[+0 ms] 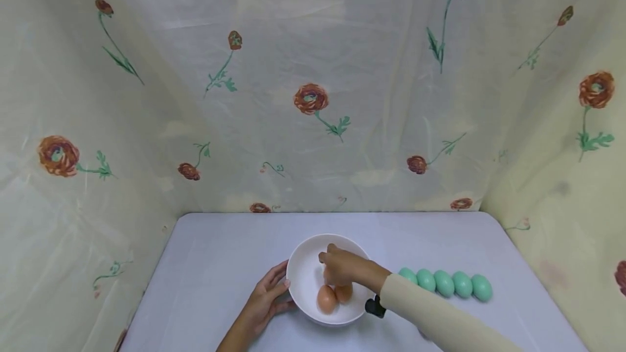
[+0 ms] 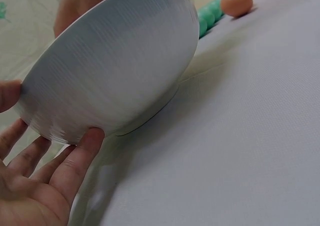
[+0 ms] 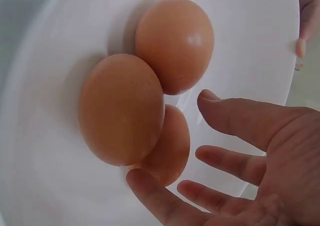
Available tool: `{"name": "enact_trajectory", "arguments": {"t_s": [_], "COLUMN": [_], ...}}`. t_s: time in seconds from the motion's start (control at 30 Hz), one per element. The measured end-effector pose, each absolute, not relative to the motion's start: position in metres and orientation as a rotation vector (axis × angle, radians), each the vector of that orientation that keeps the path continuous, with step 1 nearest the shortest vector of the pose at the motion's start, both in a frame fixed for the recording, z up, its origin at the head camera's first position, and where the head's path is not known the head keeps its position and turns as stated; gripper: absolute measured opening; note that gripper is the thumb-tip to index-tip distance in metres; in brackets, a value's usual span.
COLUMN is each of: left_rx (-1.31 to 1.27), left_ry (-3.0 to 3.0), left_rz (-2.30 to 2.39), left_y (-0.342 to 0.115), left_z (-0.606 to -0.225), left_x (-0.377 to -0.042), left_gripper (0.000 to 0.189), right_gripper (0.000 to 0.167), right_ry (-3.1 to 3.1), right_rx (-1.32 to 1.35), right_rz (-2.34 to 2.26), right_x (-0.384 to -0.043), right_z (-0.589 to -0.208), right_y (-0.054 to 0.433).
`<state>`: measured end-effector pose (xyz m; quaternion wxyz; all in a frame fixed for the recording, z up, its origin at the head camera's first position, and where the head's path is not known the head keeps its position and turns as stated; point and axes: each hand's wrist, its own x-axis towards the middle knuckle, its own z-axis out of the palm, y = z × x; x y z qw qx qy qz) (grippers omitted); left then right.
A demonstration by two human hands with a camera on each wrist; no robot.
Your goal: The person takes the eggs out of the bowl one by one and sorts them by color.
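A white bowl (image 1: 305, 308) stands on the table with three brown eggs inside, two of them plain in the head view. In the right wrist view one egg (image 3: 175, 44) lies beside another egg (image 3: 120, 109), which partly covers a third egg (image 3: 172, 146). My right hand (image 1: 344, 268) reaches into the bowl from the right. Its fingers are spread and apart from the thumb, with one fingertip right at the lower eggs. From the left, my left hand (image 1: 261, 303) touches the bowl's outer wall, its fingers and thumb fanned out along the side, as the left wrist view shows.
A row of several green eggs (image 1: 444, 283) lies on the table right of the bowl, partly behind the right sleeve (image 1: 430, 308). Another brown egg (image 2: 236, 3) rests near them. Flower-printed curtains (image 1: 313, 178) enclose the table at the back and sides.
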<state>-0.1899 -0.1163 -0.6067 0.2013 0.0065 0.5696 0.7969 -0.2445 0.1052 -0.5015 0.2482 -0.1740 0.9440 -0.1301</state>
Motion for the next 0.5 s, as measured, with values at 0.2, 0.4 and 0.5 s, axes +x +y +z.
{"name": "enact_trajectory", "arguments": {"t_s": [0.2,0.4,0.5], "left_rx": [0.007,0.022,0.029], "left_ry": [1.605,1.584,1.586], "left_rz": [2.218,2.227,2.234], "left_y": [-0.116,-0.117,-0.117], "left_z": [-0.606,-0.608,-0.608], "left_x": [-0.190,-0.190,-0.189], "left_gripper": [0.064,0.064,0.064], "right_gripper": [0.043,0.034,0.032], "right_ry": [2.587,2.619,2.628], "right_rx": [-0.581,-0.670,-0.719], "right_rz": [-0.335,-0.286,-0.253], "right_x": [-0.244,-0.244,-0.244], "right_z": [-0.506,-0.515,-0.518], "right_y": [0.102,0.097,0.095]}}
